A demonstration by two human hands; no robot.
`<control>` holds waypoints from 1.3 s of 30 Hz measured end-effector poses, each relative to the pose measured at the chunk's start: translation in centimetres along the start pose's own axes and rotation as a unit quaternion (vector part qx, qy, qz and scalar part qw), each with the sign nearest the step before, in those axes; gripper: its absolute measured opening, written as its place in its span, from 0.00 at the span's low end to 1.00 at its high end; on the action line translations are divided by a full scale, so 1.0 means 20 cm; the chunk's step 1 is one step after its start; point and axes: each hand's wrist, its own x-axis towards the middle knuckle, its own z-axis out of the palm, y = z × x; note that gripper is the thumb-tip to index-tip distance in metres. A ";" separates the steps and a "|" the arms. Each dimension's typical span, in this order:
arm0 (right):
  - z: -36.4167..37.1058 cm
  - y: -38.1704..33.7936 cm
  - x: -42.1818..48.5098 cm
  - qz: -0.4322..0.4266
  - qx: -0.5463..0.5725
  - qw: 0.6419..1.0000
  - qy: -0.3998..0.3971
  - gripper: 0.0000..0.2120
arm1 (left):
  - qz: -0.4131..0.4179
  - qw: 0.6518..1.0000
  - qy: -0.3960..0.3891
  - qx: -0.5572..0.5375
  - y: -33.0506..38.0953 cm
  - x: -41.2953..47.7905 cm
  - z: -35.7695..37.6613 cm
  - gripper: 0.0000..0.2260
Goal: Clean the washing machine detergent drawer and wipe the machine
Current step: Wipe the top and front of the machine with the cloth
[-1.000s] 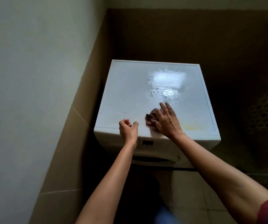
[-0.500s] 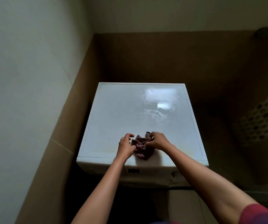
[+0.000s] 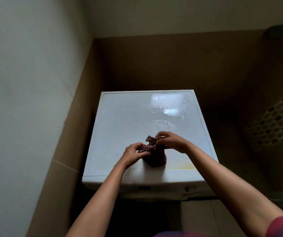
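A white washing machine (image 3: 120, 117) stands in a dim corner, its flat top facing me. A wet, foamy patch (image 3: 166, 108) shines near the top's far right. A small dark reddish cloth (image 3: 154, 156) is bunched up over the front middle of the top. My left hand (image 3: 134, 153) pinches the cloth's left edge. My right hand (image 3: 169, 141) pinches its upper right edge, lifting that part a little. The cloth's lower end rests on the machine. The front panel shows only as a thin strip, and the detergent drawer cannot be made out.
A pale wall (image 3: 26, 100) runs close along the machine's left side, with brown tiling (image 3: 154, 65) behind and low on the left. A perforated laundry basket (image 3: 274, 124) sits at the right edge. A yellowish stain (image 3: 187, 165) marks the top's front right.
One second ago my right hand pressed the cloth flat while the left hand rested curled on the front edge. Both hands now pinch the cloth and have gathered it upward.
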 end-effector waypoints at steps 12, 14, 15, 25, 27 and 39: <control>-0.02 -0.21 -0.01 -0.048 0.113 0.992 0.004 0.15 | 0.116 0.990 0.068 -0.030 0.26 0.02 -0.24 0.09; -0.03 -0.25 -0.01 -0.014 0.060 0.998 -0.027 0.14 | 0.161 0.985 0.062 0.014 0.28 0.02 -0.28 0.09; -0.03 -0.26 -0.01 0.003 0.037 0.999 -0.028 0.13 | 0.183 0.981 0.057 0.037 0.29 0.02 -0.29 0.09; -0.04 -0.35 0.09 0.086 0.228 0.948 0.204 0.13 | 0.247 0.966 -0.019 0.073 0.34 -0.02 -0.34 0.16; -0.03 -0.34 0.12 0.080 0.193 0.945 0.252 0.15 | 0.252 0.963 -0.054 0.079 0.36 -0.04 -0.31 0.14; -0.07 -0.44 0.08 0.030 0.109 0.979 0.170 0.13 | 0.131 0.979 -0.139 -0.072 0.43 -0.02 -0.28 0.08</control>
